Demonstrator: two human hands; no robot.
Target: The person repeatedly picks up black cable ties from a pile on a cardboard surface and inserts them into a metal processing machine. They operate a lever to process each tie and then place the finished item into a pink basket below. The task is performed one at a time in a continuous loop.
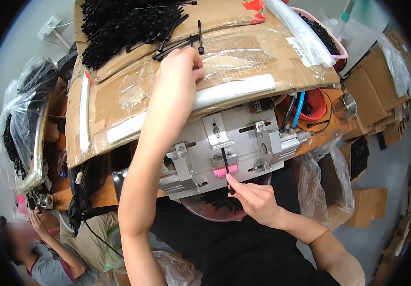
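My right hand pinches the lower end of a thin black plastic stick between thumb and fingers. The stick lies along the middle of a metal fixture, across a pink block. Farther off, my left hand is over the cardboard sheet with its fingers curled together. A few loose black sticks lie just beyond its fingers. What the left fingers hold, if anything, is mostly hidden. At the far left of the cardboard is a large heap of similar black sticks.
Metal clamp blocks flank the fixture on both sides. Below it sits a bowl of black pieces. A red basket and a metal cup stand at right. Another person sits at lower left.
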